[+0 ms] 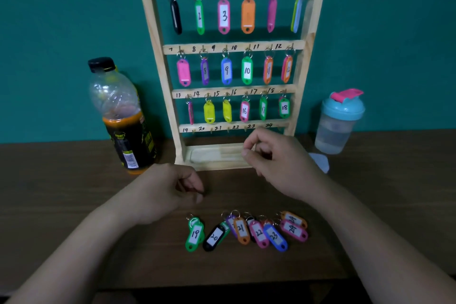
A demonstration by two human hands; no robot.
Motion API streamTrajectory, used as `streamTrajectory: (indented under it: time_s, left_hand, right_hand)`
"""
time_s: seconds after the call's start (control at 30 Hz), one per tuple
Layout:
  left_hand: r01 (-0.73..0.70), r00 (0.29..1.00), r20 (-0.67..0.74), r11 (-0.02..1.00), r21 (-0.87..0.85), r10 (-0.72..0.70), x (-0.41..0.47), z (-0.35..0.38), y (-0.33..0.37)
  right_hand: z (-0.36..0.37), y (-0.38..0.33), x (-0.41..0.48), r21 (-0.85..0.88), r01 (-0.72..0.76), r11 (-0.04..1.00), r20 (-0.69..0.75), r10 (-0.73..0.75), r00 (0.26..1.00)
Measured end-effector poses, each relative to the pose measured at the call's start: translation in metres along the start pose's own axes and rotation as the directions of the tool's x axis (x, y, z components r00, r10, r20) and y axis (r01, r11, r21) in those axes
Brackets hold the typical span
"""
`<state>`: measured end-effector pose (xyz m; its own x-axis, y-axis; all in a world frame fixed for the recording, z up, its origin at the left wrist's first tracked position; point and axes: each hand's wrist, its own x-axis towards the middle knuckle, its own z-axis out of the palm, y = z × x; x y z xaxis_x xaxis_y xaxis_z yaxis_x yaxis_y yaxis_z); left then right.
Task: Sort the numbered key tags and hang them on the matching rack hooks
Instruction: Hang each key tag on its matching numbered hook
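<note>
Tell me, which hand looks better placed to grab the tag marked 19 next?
Left, probably. The left hand hovers just beyond tag 19, the leftmost loose tag, and seems to hold nothing. The right hand is farther off, up by the base of the rack.

Only one cam, head-mounted, sits close over the table [74, 192], facing forward and down, rack [209, 155] upper-centre.
</note>
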<state>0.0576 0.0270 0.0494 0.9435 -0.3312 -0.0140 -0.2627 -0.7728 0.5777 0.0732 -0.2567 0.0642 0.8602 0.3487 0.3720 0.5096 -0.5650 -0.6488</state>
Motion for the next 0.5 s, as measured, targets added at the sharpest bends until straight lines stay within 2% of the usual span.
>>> streamTrajectory:
  time_s: [0.23, 0.33, 0.5]
  left_hand:
    - [0.027, 0.981, 0.188, 0.997, 0.079, -0.042, -0.013, -0.005, -0.013]
    - [0.016, 0.983, 0.18, 0.996, 0.085, -0.031, -0.013, -0.002, -0.015]
    - [-0.02, 0.989, 0.147, 0.995, 0.096, 0.005, -0.009, 0.005, -0.015]
  right_hand:
    - [0.037, -0.02, -0.005, -0.059, 0.049, 0.997, 0.211, -0.036, 0.977]
    - [0.055, -0.027, -0.007, -0.083, 0.061, 0.995, 0.286, -0.035, 0.958]
    - [0.073, -0.036, -0.008, -0.203, 0.128, 0.971, 0.32, -0.057, 0.946]
